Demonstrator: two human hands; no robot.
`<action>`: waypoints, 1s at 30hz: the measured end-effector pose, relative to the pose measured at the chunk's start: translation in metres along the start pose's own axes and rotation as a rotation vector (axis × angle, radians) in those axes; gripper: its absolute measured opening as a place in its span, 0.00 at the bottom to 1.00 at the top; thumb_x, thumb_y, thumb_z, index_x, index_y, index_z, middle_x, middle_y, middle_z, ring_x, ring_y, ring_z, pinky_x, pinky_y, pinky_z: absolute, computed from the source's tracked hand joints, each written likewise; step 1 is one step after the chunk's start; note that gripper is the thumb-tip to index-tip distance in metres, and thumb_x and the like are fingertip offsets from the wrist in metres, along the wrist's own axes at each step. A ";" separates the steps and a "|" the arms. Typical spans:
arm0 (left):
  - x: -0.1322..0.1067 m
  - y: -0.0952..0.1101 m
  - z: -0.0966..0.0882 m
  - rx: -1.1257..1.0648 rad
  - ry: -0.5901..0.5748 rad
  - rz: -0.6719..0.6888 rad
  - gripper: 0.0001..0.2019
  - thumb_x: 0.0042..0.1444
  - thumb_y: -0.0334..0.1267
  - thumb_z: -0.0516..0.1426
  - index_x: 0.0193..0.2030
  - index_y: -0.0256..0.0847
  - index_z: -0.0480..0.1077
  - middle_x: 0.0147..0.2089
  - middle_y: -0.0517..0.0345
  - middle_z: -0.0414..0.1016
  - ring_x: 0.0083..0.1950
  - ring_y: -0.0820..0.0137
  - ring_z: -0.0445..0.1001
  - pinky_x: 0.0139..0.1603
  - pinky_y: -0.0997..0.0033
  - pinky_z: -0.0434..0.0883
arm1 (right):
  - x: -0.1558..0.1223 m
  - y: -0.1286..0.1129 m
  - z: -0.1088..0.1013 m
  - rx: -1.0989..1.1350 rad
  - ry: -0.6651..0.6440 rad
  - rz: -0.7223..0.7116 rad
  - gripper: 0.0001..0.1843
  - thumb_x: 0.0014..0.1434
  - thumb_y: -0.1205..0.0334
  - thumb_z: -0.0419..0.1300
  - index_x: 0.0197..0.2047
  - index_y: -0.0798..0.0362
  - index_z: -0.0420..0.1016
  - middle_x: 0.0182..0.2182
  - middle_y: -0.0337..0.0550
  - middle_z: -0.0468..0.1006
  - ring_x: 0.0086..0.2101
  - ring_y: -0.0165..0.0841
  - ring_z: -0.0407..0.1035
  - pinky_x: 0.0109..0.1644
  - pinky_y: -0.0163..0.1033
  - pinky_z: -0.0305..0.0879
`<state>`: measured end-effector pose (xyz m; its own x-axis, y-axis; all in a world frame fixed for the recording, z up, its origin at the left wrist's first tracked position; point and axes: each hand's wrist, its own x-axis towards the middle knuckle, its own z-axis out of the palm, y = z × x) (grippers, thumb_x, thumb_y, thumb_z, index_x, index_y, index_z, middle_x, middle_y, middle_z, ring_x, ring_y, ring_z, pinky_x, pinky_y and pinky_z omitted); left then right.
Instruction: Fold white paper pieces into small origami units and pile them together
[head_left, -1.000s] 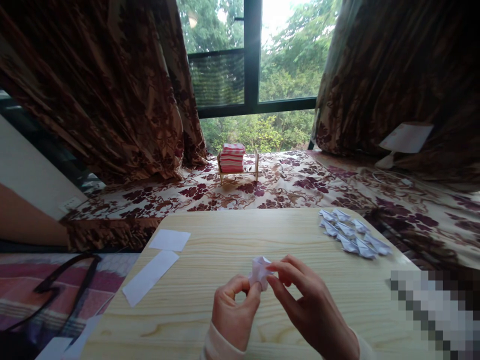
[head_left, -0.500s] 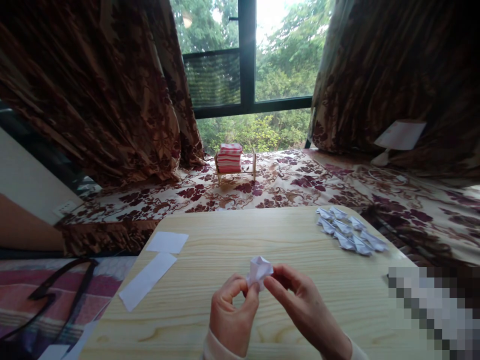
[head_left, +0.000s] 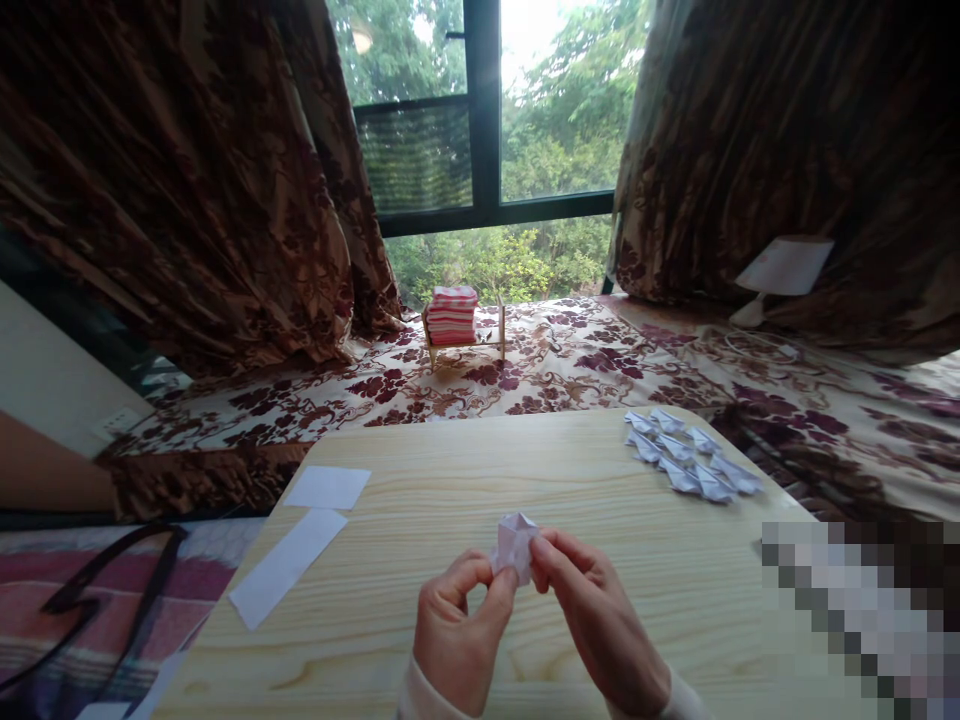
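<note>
A small piece of folded white paper (head_left: 516, 540) is held up above the light wooden table (head_left: 420, 470). My left hand (head_left: 465, 625) pinches its lower left side between thumb and index finger. My right hand (head_left: 600, 610) grips the right edge of the same paper, with thumb and fingertips pressed together. The paper has several creases and a pointed top; its underside is hidden by my fingers. White paper strips (head_left: 289, 567) lie to the left of my hands.
At the table's far right corner sits a group of several folded paper pieces (head_left: 686, 455). Beyond the table, a small rack (head_left: 501, 330) with pink striped cloths (head_left: 452, 315) stands on a floral-covered ledge (head_left: 570, 370). A lamp (head_left: 787, 265) is at right. A blurred patch covers the lower right.
My right hand has closed in on the paper's right edge, its fingers now pinched together there. The left hand keeps its grip. The whole view has shifted slightly.
</note>
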<state>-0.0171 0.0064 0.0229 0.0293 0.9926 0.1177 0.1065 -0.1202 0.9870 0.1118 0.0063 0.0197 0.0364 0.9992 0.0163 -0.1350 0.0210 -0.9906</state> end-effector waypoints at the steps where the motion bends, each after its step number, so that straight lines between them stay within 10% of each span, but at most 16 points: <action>1: 0.000 0.000 0.000 0.004 -0.003 0.002 0.10 0.51 0.36 0.57 0.22 0.39 0.76 0.23 0.59 0.69 0.28 0.70 0.67 0.33 0.75 0.64 | 0.000 0.002 -0.001 -0.009 -0.004 0.003 0.23 0.58 0.45 0.54 0.20 0.53 0.62 0.20 0.35 0.61 0.26 0.30 0.58 0.31 0.34 0.58; 9: 0.006 -0.001 -0.008 0.036 0.043 -0.088 0.14 0.50 0.41 0.56 0.17 0.38 0.68 0.19 0.63 0.63 0.26 0.72 0.62 0.29 0.75 0.60 | 0.001 0.005 -0.015 -0.098 0.001 0.015 0.20 0.57 0.48 0.58 0.21 0.53 0.68 0.18 0.35 0.63 0.24 0.29 0.60 0.29 0.34 0.59; 16: 0.009 0.022 -0.008 0.276 -0.167 0.003 0.11 0.48 0.34 0.52 0.17 0.38 0.67 0.22 0.57 0.67 0.28 0.67 0.68 0.34 0.70 0.64 | 0.009 -0.027 -0.029 -0.439 -0.110 -0.419 0.25 0.56 0.67 0.57 0.57 0.47 0.63 0.48 0.48 0.72 0.45 0.37 0.69 0.45 0.41 0.68; 20: 0.013 0.026 -0.011 0.274 -0.141 0.002 0.10 0.47 0.36 0.52 0.18 0.38 0.66 0.22 0.57 0.67 0.28 0.67 0.67 0.34 0.69 0.64 | 0.010 -0.034 -0.022 -0.537 -0.310 -0.556 0.21 0.55 0.74 0.56 0.51 0.48 0.70 0.42 0.45 0.74 0.36 0.32 0.71 0.39 0.36 0.70; 30: 0.010 0.012 -0.015 -0.159 -0.065 -0.102 0.12 0.52 0.41 0.58 0.21 0.37 0.72 0.22 0.61 0.68 0.28 0.72 0.65 0.32 0.75 0.63 | 0.005 -0.015 -0.012 -0.490 -0.148 -0.603 0.16 0.57 0.73 0.57 0.47 0.48 0.71 0.36 0.42 0.75 0.30 0.29 0.69 0.32 0.33 0.69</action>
<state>-0.0301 0.0147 0.0374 0.0915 0.9957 0.0136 -0.0464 -0.0094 0.9989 0.1261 0.0104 0.0331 -0.1725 0.8153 0.5528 0.3191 0.5772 -0.7517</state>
